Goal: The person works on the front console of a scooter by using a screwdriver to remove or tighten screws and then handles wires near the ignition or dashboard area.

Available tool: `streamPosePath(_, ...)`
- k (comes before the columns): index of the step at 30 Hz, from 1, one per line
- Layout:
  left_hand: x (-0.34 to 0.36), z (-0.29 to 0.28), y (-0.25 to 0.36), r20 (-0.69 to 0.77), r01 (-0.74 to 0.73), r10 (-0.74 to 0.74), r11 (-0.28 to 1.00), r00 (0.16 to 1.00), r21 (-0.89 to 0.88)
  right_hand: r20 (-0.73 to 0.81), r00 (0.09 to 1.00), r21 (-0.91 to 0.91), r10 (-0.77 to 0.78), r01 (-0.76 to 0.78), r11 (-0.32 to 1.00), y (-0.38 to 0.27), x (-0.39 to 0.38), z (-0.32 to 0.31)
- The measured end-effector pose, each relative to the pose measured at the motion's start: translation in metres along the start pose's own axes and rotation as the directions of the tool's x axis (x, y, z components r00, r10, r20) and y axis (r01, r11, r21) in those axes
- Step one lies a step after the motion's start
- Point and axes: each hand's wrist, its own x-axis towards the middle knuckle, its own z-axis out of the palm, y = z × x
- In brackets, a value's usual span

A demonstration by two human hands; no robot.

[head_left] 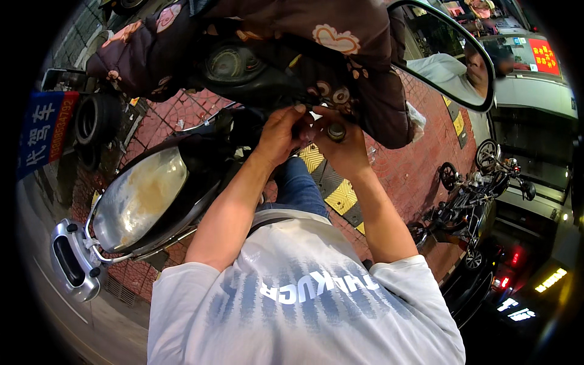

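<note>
My left hand (280, 131) is closed at the front of a scooter (243, 73), fingertips pinched on something I cannot make out. Just to its right, my right hand (350, 146) grips a small greenish cylindrical object (336, 131), with its fingers curled toward the left hand. What lies between my fingertips is partly hidden. A dark quilted cover (359, 55) printed with pink hearts drapes the handlebars above both hands, and a round mirror (444, 55) sticks up at the upper right.
The scooter's worn seat (140, 194) and silver rear backrest (76, 261) lie left. Stacked tyres (91, 121) stand by a blue-and-red banner (45, 131). Parked motorbikes (462, 207) line the right, on red paving (401, 176) crossed by a yellow-and-black ramp strip (340, 201).
</note>
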Motion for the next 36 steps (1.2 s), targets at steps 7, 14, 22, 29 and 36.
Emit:
streamPosePath(7,-0.001,0.013,0.005,-0.077,0.014,-0.016,1.000,0.997,-0.024,0.079,0.995,-0.049,0.065,-0.061,0.997,-0.006,0.012,-0.017)
streamPosePath(14,-0.004,0.018,0.017,-0.058,0.024,-0.024,1.000,0.998,-0.004,0.202,0.974,-0.050,0.104,-0.096,0.994,-0.006,0.017,-0.031)
streamPosePath(22,0.003,0.000,0.015,-0.004,-0.002,0.002,1.000,1.000,-0.010,0.344,0.924,0.004,0.167,-0.179,0.984,-0.016,0.018,-0.037)
streamPosePath(29,0.000,0.013,0.012,-0.108,-0.019,0.022,0.999,0.994,0.029,0.448,0.878,-0.067,0.170,-0.157,0.985,-0.016,0.020,-0.051)
streamPosePath(36,-0.003,0.026,0.001,-0.226,-0.106,0.148,0.976,0.963,0.189,0.490,0.870,-0.102,0.050,0.001,0.995,-0.003,0.023,-0.055)
